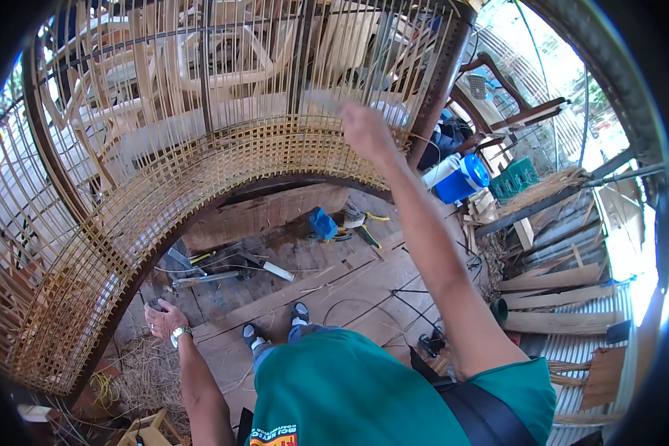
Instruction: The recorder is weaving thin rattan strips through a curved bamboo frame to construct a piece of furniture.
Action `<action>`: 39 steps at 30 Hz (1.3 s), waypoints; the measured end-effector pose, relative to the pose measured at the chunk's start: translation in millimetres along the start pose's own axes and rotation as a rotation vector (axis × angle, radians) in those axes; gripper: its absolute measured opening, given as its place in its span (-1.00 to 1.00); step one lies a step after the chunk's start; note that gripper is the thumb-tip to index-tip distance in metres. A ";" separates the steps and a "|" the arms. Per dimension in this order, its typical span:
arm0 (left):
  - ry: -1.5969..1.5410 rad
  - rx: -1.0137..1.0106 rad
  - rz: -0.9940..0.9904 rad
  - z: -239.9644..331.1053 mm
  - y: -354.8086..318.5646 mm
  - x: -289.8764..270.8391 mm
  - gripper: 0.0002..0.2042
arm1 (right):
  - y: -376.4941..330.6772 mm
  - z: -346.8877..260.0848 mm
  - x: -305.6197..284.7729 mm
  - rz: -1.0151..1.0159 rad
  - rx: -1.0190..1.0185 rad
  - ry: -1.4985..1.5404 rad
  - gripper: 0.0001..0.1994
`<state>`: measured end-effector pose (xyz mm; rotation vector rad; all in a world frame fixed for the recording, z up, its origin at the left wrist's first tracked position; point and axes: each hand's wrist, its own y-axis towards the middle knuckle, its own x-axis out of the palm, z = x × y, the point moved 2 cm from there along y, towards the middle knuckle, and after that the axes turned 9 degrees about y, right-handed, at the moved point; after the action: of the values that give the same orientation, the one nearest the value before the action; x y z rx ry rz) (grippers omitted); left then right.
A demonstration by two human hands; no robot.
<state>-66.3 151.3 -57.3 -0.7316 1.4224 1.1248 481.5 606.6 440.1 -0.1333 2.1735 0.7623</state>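
Note:
A large curved wicker frame [223, 160] arches across the upper left, with upright cane strands and a tightly woven band along its dark lower rim. My right hand [368, 132] is raised over the woven band, its fingers closed. From the fist a blurred greyish tool [321, 99] points left among the strands; its exact kind is smeared by motion. Lower down on the left, my left hand [165, 320] wears a metal wristwatch [179, 334]. Its fingers are apart and hold nothing, just right of the dark rim.
On the wooden floor lie pliers [369, 236], a blue piece [322, 223] and a hammer-like tool [208, 279]. A blue and white jug [464, 178], a green crate [514, 178] and a wooden chair [509, 104] stand to the right. Stripped fibres [152, 379] litter the lower left.

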 end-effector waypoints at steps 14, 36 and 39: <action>0.032 -0.024 0.005 -13.1 0.8 4.3 -0.31 | 9.9 17.3 -51.6 0.057 0.257 0.026 -0.64; 0.045 -0.002 0.049 -25.1 4.4 20.8 -0.30 | 3.3 29.4 -45.6 -0.222 0.109 -0.145 -0.63; 0.057 -0.004 0.033 -21.7 4.1 22.1 -0.30 | 3.0 26.6 -62.7 0.080 0.149 -0.056 -0.60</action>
<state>-82.3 136.3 -79.5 -0.7508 1.4849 1.1401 540.0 614.3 474.3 0.0511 2.1841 0.6383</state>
